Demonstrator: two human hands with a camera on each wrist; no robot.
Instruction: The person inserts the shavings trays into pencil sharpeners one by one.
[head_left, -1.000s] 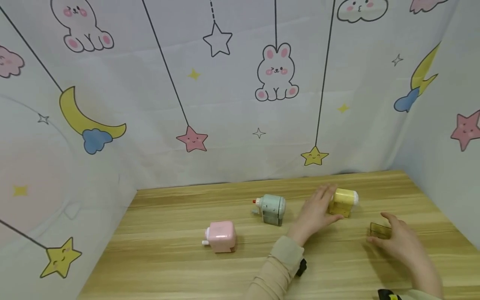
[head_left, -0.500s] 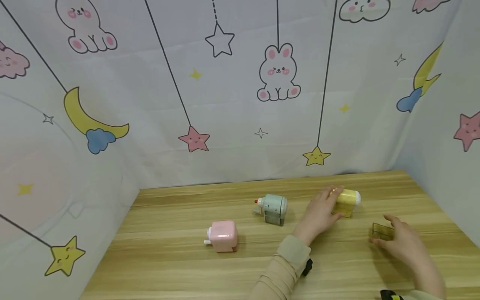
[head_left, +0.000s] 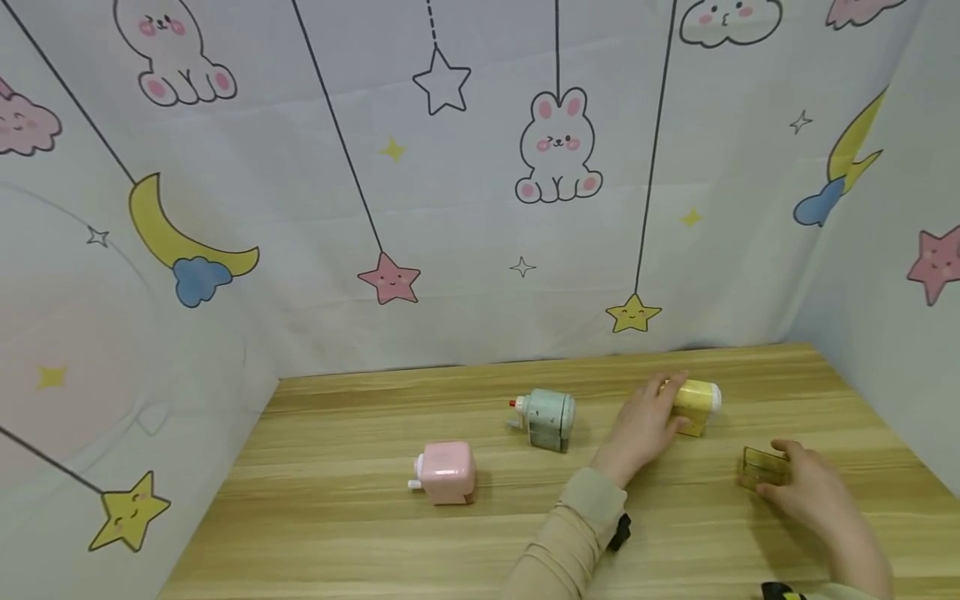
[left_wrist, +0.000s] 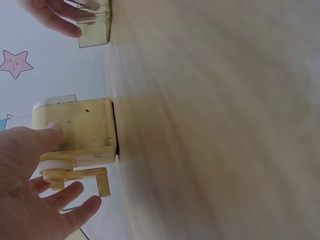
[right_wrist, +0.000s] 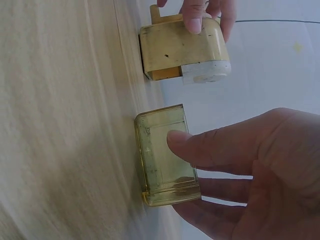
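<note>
My left hand (head_left: pixel 640 423) holds a yellow crank pencil sharpener (head_left: pixel 694 407) that stands upright at the back right of the table. In the left wrist view the thumb lies on the side of the sharpener (left_wrist: pixel 85 125), and the other fingers are around its crank end. To the right and nearer, my right hand (head_left: pixel 813 492) grips a see-through yellow shavings drawer (head_left: pixel 759 468). The right wrist view has the thumb on one face of the drawer (right_wrist: pixel 160 150) and fingers behind it. An open slot shows in the sharpener's end (right_wrist: pixel 166 73), facing the drawer.
A grey-green crank sharpener (head_left: pixel 549 418) stands left of my left hand. Farther left and nearer is a pink one (head_left: pixel 447 472). White printed cloth (head_left: pixel 465 325) walls the wooden table (head_left: pixel 337 542) at the back and sides.
My right thumb and fingers have shifted along the drawer, so more of it shows. My left thumb has drawn in against the yellow sharpener. The head view has shifted slightly.
</note>
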